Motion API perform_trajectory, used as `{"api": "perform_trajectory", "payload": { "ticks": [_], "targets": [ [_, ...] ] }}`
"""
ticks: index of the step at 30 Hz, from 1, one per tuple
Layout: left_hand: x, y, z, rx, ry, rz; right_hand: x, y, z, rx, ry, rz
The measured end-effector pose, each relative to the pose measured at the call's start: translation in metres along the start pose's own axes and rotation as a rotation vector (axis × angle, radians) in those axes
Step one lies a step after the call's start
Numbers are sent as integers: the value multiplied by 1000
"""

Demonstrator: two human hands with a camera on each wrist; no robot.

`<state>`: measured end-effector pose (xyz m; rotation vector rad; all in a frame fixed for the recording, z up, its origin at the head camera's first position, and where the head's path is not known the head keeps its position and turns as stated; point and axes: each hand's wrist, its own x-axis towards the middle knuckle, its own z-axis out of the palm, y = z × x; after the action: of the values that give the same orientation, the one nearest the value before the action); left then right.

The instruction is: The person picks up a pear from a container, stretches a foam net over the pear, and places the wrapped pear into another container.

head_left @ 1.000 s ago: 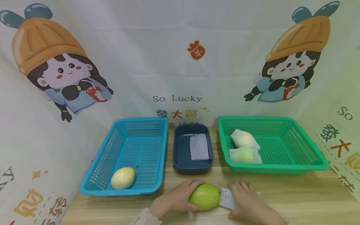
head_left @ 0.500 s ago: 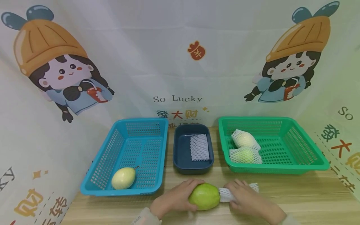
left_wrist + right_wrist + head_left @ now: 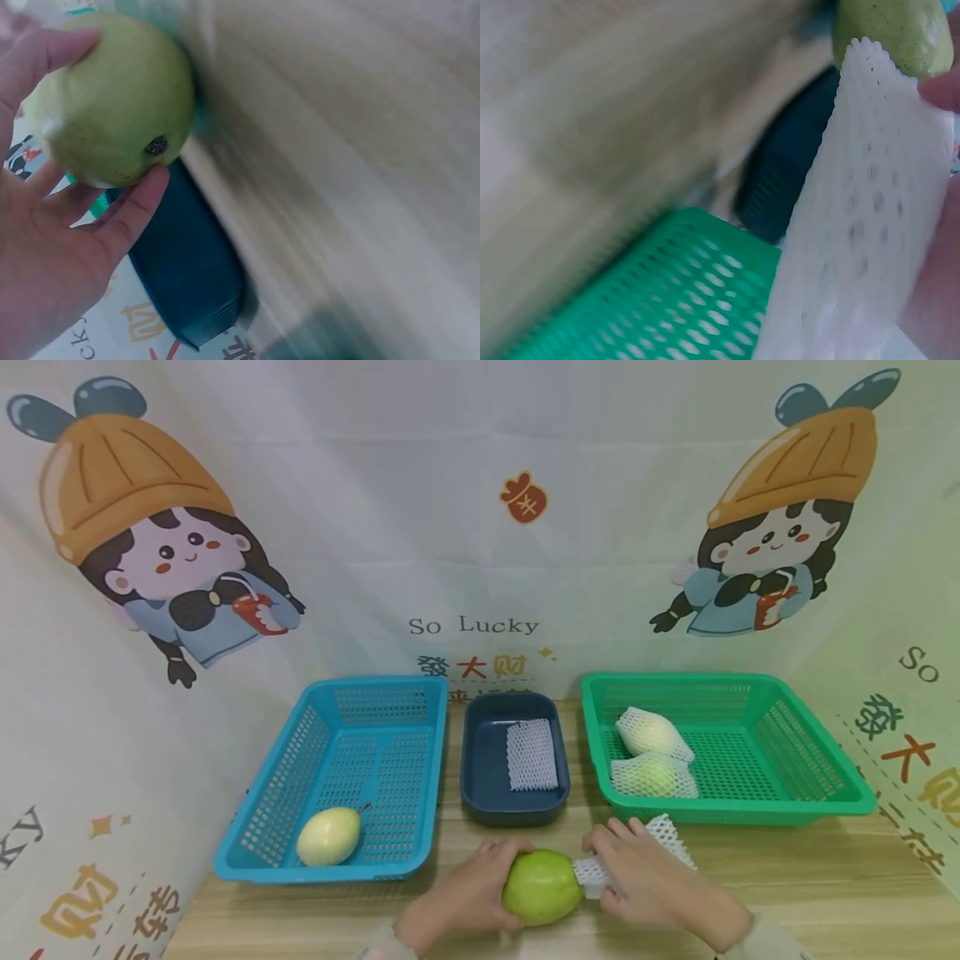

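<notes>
My left hand (image 3: 471, 889) grips a green pear (image 3: 543, 890) just above the wooden table, thumb on one side and fingers on the other. The pear's dark, dry end shows in the left wrist view, close to a fingertip. To its right, my right hand (image 3: 647, 872) holds a white foam net sleeve (image 3: 670, 839) between thumb and fingers. One mouth of the sleeve meets the near end of the pear (image 3: 892, 34) in the right wrist view, and the other end sticks out behind the hand. Part of the sleeve is hidden under my right fingers.
A blue basket (image 3: 431, 777) at the left holds a pale yellow pear (image 3: 328, 837). A dark blue tray (image 3: 483, 760) in the middle holds another foam net (image 3: 532, 755). The green basket (image 3: 750, 810) at the right holds two net-wrapped pears (image 3: 654, 774). A printed cloth hangs behind.
My right hand has moved slightly left and away from me, bringing the foam net up against the pear and tilting its free end upward. The left hand keeps its grip, almost unmoved.
</notes>
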<state>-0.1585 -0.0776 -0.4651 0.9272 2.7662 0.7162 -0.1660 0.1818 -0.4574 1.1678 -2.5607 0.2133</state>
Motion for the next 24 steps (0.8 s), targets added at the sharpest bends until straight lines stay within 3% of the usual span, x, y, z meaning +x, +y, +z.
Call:
{"api": "perform_trajectory", "payload": {
  "ticks": [6,12,17,20,24],
  "targets": [
    [-3,-2,13,-109,68,57,18,-9,-19,-86,43,-76],
    [-3,-5,19,-168,80,82,39,-28,-45,-250,-87,-138],
    [-3,-9,24,-219,78,78,56,-46,-58,-497,-161,-264],
    [-4,-12,26,-253,104,98,66,-56,-63,-611,-142,-358],
    [-5,-15,29,-290,135,133,78,-71,-65,-646,-76,-443]
  ]
}}
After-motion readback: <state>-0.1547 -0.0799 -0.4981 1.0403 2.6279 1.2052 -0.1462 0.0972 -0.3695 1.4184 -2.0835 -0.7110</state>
